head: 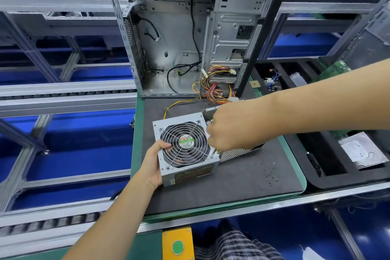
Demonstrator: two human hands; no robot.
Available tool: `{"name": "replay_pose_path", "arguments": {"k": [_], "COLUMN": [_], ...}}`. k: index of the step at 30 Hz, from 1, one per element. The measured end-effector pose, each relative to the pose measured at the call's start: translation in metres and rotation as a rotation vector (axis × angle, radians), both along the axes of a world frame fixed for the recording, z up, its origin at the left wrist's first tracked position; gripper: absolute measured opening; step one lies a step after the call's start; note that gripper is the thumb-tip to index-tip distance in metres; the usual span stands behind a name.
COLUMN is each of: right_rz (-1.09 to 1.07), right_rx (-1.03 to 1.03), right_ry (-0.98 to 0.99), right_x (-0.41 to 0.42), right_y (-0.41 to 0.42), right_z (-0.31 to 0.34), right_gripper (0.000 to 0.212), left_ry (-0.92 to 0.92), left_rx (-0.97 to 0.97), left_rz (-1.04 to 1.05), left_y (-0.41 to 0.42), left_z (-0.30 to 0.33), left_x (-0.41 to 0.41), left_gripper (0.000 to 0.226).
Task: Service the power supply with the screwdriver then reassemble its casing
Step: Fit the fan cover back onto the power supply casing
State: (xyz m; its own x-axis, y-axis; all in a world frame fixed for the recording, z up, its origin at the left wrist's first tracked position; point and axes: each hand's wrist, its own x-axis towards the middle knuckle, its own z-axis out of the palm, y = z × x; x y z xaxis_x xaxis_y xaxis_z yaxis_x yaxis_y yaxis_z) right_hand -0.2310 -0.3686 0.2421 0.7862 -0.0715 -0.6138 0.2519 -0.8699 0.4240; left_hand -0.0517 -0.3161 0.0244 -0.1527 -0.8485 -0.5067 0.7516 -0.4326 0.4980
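Right hand (pixel 226 131) hides power supply's (pixel 185 145) corner.

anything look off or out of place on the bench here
The power supply sits out of the open computer case on the mat, its wire bundle spilling from the case. A loose perforated metal panel lies beside it.

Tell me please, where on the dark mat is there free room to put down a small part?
The dark mat is bare in front of the power supply, toward its near edge, and on its right side beside the black tray. It is crowded between the power supply and the computer case, where coloured wires lie.
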Motion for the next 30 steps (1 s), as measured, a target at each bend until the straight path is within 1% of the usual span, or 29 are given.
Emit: {"name": "replay_pose_path", "arguments": {"k": [2, 4, 5, 6, 8, 10, 11, 12, 13, 15, 16, 18, 19, 20, 21, 22, 23, 24, 25, 26, 27, 28, 29, 30], "right_rz": [-0.409, -0.796, -0.933, -1.024, -1.073, -0.988, -0.883, -0.734, -0.539, -0.060, 0.114, 0.284, 0.320, 0.327, 0.248, 0.082, -0.161, -0.474, -0.835, -1.206, -1.529, -1.744, -1.841, -1.832], "right_rx": [0.092, 0.178, 0.213, 0.245, 0.310, 0.344, 0.309, 0.253, 0.184, 0.029, -0.052, -0.163, -0.188, -0.164, -0.115, -0.063, -0.004, 0.081, 0.197, 0.347, 0.512, 0.639, 0.698, 0.695], "right_ry": [-0.065, -0.127, -0.154, -0.150, -0.037, 0.082, 0.124, 0.138, 0.118, 0.027, 0.008, 0.011, 0.026, 0.032, 0.058, 0.065, 0.035, -0.011, -0.031, 0.014, 0.071, 0.106, 0.128, 0.152], "right_x": [0.004, 0.009, 0.012, 0.013, 0.013, 0.010, 0.008, 0.004, 0.001, -0.007, -0.011, -0.012, -0.011, -0.010, -0.008, -0.005, -0.002, 0.001, 0.002, 0.003, 0.006, 0.007, 0.006, 0.006], "right_y": [-0.003, -0.014, -0.020, -0.026, -0.033, -0.030, -0.025, -0.020, -0.016, -0.010, -0.008, -0.006, -0.006, -0.005, -0.002, 0.001, 0.003, 0.002, 0.000, -0.005, -0.010, -0.014, -0.018, -0.023], "right_z": [-0.007, -0.013, -0.014, -0.013, -0.006, 0.001, 0.004, 0.007, 0.011, 0.015, 0.018, 0.023, 0.021, 0.018, 0.013, 0.010, 0.008, 0.005, 0.002, -0.001, -0.003, -0.004, -0.004, -0.003], "right_gripper": [0.021, 0.020, 0.023, 0.029, 0.045, 0.041, 0.039, 0.035, 0.031, 0.026, 0.022, 0.014, 0.012, 0.012, 0.013, 0.011, 0.010, 0.015, 0.020, 0.025, 0.030, 0.033, 0.035, 0.038], "left_ry": [-0.010, -0.010, -0.008, -0.007, -0.005, -0.005, -0.006, -0.005, -0.004, -0.007, -0.009, -0.012, -0.013, -0.013, -0.012, -0.011, -0.011, -0.012, -0.014, -0.016, -0.021, -0.028, -0.036, -0.039], "left_rx": [-0.004, -0.006, -0.009, -0.011, -0.010, -0.008, -0.007, -0.006, -0.004, 0.000, 0.001, 0.005, 0.006, 0.007, 0.007, 0.006, 0.004, 0.003, 0.001, -0.003, -0.005, -0.004, -0.001, 0.002], "left_rz": [0.000, 0.007, 0.010, 0.014, 0.019, 0.019, 0.018, 0.017, 0.015, 0.009, 0.005, -0.004, -0.004, -0.004, -0.002, -0.001, -0.001, -0.003, -0.005, -0.006, -0.006, -0.005, -0.004, -0.004], "left_y": [0.000, 0.001, 0.001, 0.001, 0.000, 0.000, 0.000, 0.000, 0.000, 0.000, 0.000, 0.000, -0.001, -0.001, -0.001, -0.001, -0.001, -0.001, -0.001, -0.001, -0.001, -0.001, -0.002, -0.001], "left_z": [-0.001, -0.002, -0.002, -0.002, -0.002, -0.002, -0.002, -0.001, -0.001, -0.001, -0.001, -0.001, -0.002, -0.002, -0.002, -0.002, -0.002, -0.002, -0.002, -0.002, -0.003, -0.003, -0.003, -0.004], "left_x": [0.000, 0.000, 0.000, 0.000, 0.000, 0.000, 0.000, 0.000, 0.000, 0.000, 0.000, 0.000, 0.000, 0.001, 0.001, 0.001, 0.001, 0.000, 0.000, 0.000, 0.000, 0.001, 0.001, 0.001], "left_gripper": [0.038, 0.037, 0.036, 0.036, 0.037, 0.038, 0.038, 0.039, 0.040, 0.042, 0.044, 0.043, 0.042, 0.040, 0.039, 0.039, 0.038, 0.038, 0.038, 0.038, 0.038, 0.040, 0.041, 0.042]}}
